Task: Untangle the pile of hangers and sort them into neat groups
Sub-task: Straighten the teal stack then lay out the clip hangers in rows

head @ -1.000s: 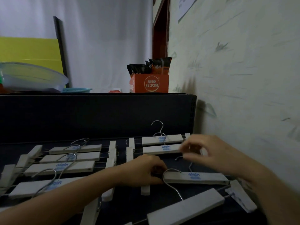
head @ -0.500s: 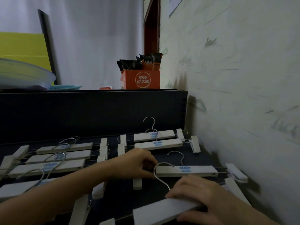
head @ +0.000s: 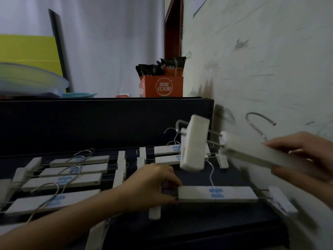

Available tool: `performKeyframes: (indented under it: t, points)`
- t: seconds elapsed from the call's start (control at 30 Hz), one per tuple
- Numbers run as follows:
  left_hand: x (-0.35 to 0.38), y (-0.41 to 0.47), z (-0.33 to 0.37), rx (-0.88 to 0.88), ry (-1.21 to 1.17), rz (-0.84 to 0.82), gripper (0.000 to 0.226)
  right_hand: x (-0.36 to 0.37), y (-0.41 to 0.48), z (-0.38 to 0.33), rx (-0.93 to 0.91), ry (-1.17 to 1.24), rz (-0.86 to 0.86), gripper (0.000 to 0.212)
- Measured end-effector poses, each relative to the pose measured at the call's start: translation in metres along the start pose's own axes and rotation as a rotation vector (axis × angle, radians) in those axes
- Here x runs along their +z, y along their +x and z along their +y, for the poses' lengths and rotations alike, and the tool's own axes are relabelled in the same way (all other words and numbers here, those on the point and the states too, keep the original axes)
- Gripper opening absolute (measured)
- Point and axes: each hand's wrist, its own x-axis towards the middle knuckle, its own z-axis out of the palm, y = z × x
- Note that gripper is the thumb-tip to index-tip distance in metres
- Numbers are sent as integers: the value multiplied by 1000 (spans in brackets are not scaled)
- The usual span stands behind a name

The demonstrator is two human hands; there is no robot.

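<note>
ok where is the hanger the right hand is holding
Head view, right side: the right hand holds the hanger in the air by the wall, one clip hanging above the back-right pair.

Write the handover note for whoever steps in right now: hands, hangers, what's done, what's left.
Right hand grips the lifted hanger by its bar, in the air.
Left hand holds the left end of the flat hanger on the dark surface.
Done: left row of four hangers; back pair beside it.
Left: set down the lifted hanger and align the flat one with a group.
</note>
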Motion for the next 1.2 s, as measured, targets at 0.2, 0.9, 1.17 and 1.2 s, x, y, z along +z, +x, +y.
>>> performKeyframes:
  t: [0.2,0.9,1.17,1.2]
  points:
    - [-28,-11,-6,-102,70,61,32,2,8,22,69,25,17,50]
    - [-12,22,-66,-267,155,-56,38,103,22,18,9,112,-444,26]
    - [-17,19,-63,-269,167,-109,39,116,22,30,-38,108,-476,33]
    - [-17,18,-63,-262,160,-108,39,116,22,30,-44,106,-473,32]
